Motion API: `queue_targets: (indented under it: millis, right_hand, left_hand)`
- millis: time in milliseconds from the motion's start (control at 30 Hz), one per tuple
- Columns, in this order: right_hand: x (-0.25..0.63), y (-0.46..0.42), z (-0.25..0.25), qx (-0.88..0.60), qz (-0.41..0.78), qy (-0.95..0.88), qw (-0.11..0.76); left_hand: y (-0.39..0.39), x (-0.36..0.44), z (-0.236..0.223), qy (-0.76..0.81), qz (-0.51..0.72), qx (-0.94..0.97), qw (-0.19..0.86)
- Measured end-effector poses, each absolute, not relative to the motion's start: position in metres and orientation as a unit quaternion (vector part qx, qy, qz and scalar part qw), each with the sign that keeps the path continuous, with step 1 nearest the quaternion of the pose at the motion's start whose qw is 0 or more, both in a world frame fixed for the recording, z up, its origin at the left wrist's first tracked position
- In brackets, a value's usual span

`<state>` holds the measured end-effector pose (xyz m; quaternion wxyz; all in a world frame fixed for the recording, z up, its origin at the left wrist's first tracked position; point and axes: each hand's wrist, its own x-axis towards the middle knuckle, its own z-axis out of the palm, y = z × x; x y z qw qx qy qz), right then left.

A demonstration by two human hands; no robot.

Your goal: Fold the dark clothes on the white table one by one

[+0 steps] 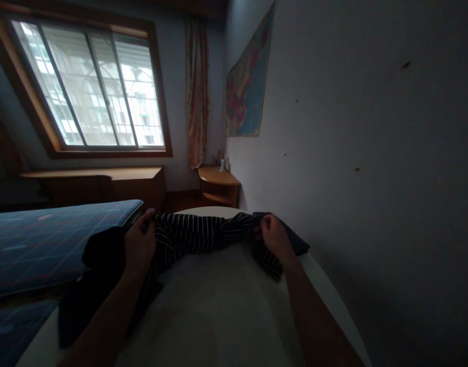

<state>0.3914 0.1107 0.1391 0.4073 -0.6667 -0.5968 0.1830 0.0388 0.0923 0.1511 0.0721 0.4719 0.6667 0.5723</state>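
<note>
A black garment with thin white stripes (191, 232) stretches between my two hands over a pale round table (226, 300). My left hand (141, 239) pinches its left end, where plain dark cloth (100, 290) hangs down over the table's left side. At the other end, my right hand (274, 234) is closed on the striped cloth, its fingertips partly hidden. A striped flap (270, 262) droops below that hand, and a plain dark part (295, 240) lies behind it near the table's right rim. In the dim light I cannot tell which kind of garment it is.
A bed with a blue checked cover (58, 244) stands close on the left. The wall (371, 219) runs along the right, with a map (251, 81) on it. Beyond are a wooden desk (138, 173), a corner shelf (218, 176), a curtain (198, 97) and a window (100, 86).
</note>
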Motion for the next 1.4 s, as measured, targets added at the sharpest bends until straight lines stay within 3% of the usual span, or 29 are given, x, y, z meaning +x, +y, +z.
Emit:
queue_targets:
  millis: [100,233,367,533,700,867,1033,1267,1400]
  right_hand:
    - [0.414,0.116,0.145,-0.64,0.139,-0.525,0.544]
    - [0.422,0.122,0.137,-0.593,0.143,-0.544,0.577]
    - [0.414,0.122,0.124,-0.625,0.205,-0.596,0.46]
    - [0.412,0.108,0.114,-0.655,0.274,-0.646,0.28]
    - [0.412,0.096,0.113,-0.617,0.298,-0.714,0.143]
    - [0.404,0.088,0.125,-0.605,0.309,-0.721,0.135]
    - [0.386,0.049,0.13,-0.635,0.221,-0.739,0.041]
    - [0.369,-0.018,0.11,-0.43,0.218,-0.875,0.038]
    - [0.381,-0.018,0.099,-0.436,0.169,-0.882,0.057]
  left_hand:
    - [0.095,0.032,0.153,0.643,0.638,0.404,0.127]
    - [0.102,0.032,0.138,0.661,0.555,0.481,0.154]
    - [0.105,0.036,0.112,0.684,0.365,0.624,0.102]
    - [0.101,0.031,0.096,0.726,0.18,0.661,0.062]
    - [0.104,0.027,0.094,0.711,0.133,0.689,0.051]
    - [0.104,0.033,0.107,0.691,0.221,0.687,0.041]
    - [0.091,0.028,0.105,0.661,0.344,0.665,0.038]
    - [0.05,0.005,0.051,0.578,0.252,0.772,0.08]
    - [0.045,0.001,0.045,0.608,0.209,0.762,0.071]
